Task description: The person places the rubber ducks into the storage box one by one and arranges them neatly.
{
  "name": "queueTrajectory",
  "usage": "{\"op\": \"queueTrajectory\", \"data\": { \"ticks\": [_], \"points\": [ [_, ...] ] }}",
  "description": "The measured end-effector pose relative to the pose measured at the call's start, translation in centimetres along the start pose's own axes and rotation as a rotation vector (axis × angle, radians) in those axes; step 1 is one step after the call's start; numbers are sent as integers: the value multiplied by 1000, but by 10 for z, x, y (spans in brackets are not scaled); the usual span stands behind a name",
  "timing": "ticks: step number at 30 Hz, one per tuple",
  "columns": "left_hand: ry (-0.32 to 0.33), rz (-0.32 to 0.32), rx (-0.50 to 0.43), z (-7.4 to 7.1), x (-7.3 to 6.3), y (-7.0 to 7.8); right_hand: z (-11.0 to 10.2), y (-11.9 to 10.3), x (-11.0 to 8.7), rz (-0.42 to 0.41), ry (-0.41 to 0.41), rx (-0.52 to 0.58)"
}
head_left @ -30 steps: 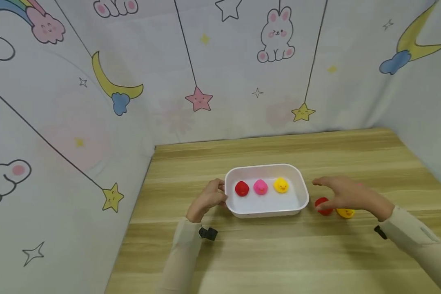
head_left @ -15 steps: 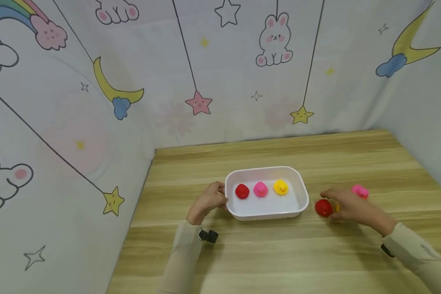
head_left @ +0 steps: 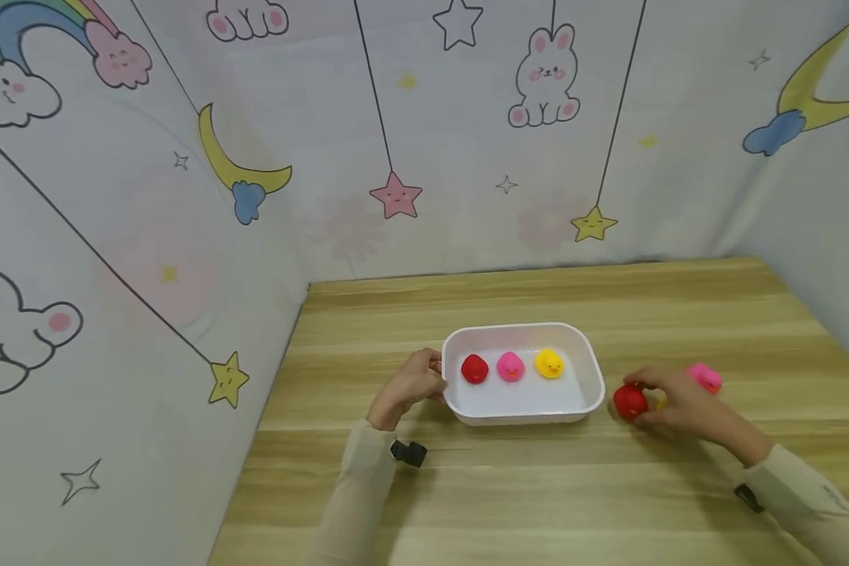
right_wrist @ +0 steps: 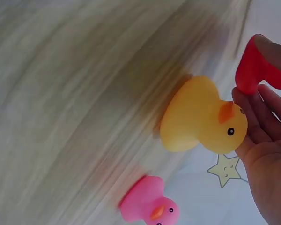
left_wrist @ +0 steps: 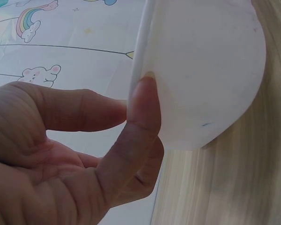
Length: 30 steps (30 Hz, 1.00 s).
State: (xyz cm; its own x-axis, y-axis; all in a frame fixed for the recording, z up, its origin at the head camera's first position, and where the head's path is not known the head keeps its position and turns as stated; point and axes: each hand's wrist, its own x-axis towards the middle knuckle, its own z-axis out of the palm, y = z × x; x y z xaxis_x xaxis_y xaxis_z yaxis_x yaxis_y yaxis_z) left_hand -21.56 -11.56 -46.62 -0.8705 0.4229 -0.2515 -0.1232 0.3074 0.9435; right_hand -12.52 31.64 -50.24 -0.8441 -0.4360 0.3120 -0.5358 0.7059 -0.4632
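My left hand pinches the left rim of a white plastic tray; in the left wrist view, thumb and finger press the tray wall from either side. Beyond the tray's right end, my right hand grips a red rubber duck between thumb and fingers. A yellow rubber duck sits under that palm, mostly hidden in the head view. Behind the hand stands a pink rubber duck. Inside the tray, a red duck, a pink duck and a yellow duck stand in a row.
The wooden table spreads around the tray and meets a printed cloth backdrop at the back and left. Pale cloth also borders the table's right side.
My right hand has come down from above the loose ducks and taken hold of the red one. The left hand has kept its grip on the tray.
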Motion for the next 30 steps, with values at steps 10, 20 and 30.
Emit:
{"op": "queueTrajectory", "data": {
  "ticks": [10, 20, 30],
  "points": [
    [-4, -4, 2, 0, 0, 0, -23, -17, 7, 323, -50, 303],
    [6, -11, 2, -1, 1, 0, -30, -27, 31, 296, -55, 372],
    [-1, 4, 12, -1, -1, 1, -33, -43, 66, 265, -128, 381]
  ]
}}
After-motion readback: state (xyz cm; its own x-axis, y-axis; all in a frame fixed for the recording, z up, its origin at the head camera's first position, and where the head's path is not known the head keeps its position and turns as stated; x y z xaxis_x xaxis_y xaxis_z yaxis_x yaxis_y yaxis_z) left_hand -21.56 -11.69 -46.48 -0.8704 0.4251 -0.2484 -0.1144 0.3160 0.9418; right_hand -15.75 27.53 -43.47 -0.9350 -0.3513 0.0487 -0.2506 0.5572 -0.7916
